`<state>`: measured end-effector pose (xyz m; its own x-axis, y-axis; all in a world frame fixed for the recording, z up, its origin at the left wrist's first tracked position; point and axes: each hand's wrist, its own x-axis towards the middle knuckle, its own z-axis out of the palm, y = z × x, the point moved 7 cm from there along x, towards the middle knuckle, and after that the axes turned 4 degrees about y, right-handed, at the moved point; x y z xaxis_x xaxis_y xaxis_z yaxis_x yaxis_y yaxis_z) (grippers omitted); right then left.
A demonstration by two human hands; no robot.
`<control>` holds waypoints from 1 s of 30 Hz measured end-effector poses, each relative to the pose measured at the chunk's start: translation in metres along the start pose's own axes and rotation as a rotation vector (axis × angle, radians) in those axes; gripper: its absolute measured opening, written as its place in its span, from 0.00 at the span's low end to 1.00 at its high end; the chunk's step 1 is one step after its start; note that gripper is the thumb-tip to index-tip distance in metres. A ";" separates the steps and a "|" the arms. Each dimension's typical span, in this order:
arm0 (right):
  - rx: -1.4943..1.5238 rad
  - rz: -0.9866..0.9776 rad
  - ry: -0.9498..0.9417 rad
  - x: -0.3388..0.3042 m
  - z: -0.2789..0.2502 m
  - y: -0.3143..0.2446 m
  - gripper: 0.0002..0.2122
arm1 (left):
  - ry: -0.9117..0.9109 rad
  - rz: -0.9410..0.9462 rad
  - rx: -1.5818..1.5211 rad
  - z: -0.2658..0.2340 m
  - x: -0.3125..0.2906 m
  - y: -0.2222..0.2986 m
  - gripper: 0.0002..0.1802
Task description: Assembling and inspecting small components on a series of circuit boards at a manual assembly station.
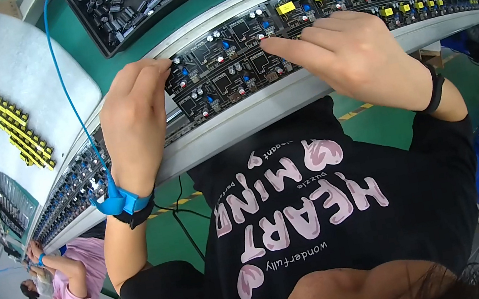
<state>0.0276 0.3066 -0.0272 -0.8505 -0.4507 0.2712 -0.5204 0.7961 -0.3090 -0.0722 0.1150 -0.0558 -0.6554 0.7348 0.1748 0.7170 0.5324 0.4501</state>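
Lying at upper centre of the frame, black circuit boards [221, 82] are carrying blue discs [225, 44]. I'm judging them light, stiff, fragile, best held by edges. My left hand [134, 113] is resting bunched at their left end; my right hand [351, 53] is pointing onto them. I can't tell whether either is gripping.

circuit boards [218, 84]: black | component rows [23, 133]: yellow, black | pad [38, 63]: white | wrist strap [124, 201]: blue | floor tape [356, 111]: yellow-black stripes
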 end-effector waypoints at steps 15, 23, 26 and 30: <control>0.111 0.083 0.126 -0.031 -0.009 0.001 0.16 | -0.093 0.025 0.230 0.007 0.001 0.022 0.14; 0.136 0.131 0.255 -0.052 -0.009 0.010 0.16 | -0.050 -0.059 0.171 0.004 0.003 0.017 0.08; 0.142 0.177 0.313 -0.065 -0.006 0.018 0.16 | -0.057 -0.083 0.081 0.001 0.008 0.010 0.07; 0.162 0.261 0.416 -0.081 -0.002 0.027 0.15 | -0.093 -0.090 -0.001 0.000 0.012 0.007 0.06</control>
<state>0.0826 0.3657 -0.0560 -0.8680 -0.0205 0.4961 -0.3287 0.7727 -0.5431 -0.0749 0.1272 -0.0511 -0.6923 0.7198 0.0516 0.6559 0.5978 0.4610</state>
